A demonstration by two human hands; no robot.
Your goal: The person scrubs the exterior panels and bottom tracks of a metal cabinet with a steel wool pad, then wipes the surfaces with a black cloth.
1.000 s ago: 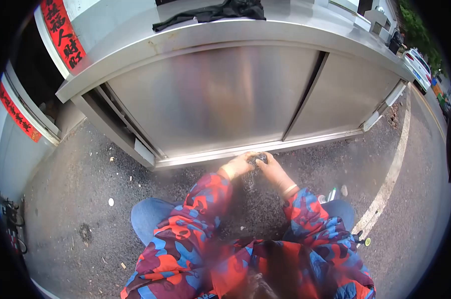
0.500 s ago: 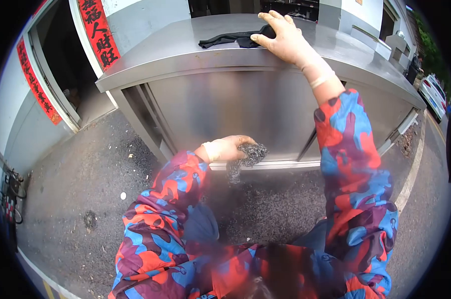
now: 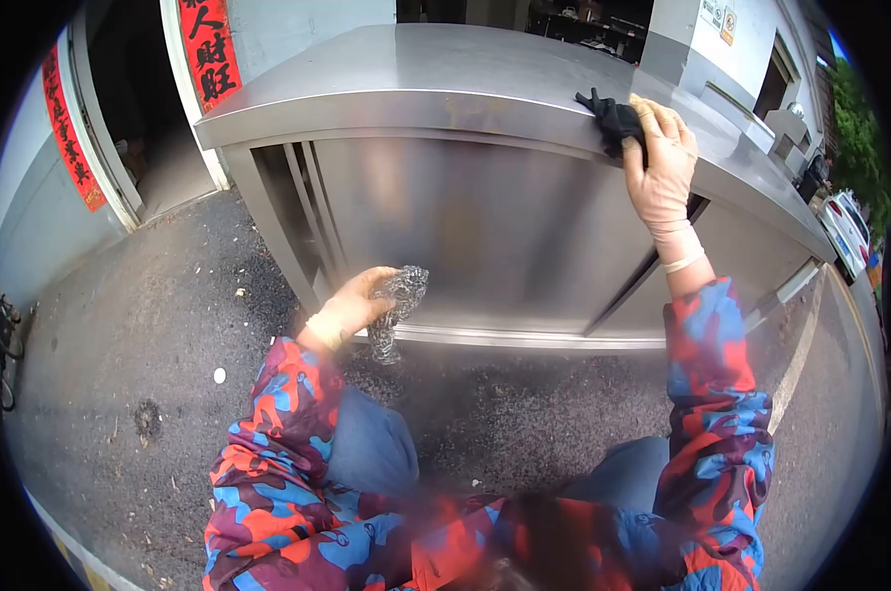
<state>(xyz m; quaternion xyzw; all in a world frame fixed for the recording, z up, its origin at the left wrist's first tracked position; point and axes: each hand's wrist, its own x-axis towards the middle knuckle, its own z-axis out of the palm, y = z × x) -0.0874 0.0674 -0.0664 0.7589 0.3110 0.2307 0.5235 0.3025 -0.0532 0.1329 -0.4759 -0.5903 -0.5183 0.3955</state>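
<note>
Crumpled clear plastic wrap (image 3: pixel 404 291) hangs from my left hand (image 3: pixel 352 303), whose gloved fingers are closed round it. That hand is low in front of the stainless steel cabinet (image 3: pixel 436 227), near its lower left part. My right hand (image 3: pixel 662 163), in a thin pale glove, grips a black cloth (image 3: pixel 618 123) against the front edge of the steel worktop (image 3: pixel 436 74). Part of the cloth sticks out left of the fingers, and the rest is hidden under the palm. A sliding door of the cabinet leaves a gap at the left.
Grey asphalt (image 3: pixel 524 404) lies under the cabinet and around my knees. At the left is a doorway (image 3: pixel 150 108) with red banners (image 3: pixel 209 49) beside it. A white car (image 3: pixel 844 231) is parked at the far right.
My right hand has come down from the worktop to its front edge, further right, and the black cloth is now bunched in it. My left hand with the plastic wrap has shifted left.
</note>
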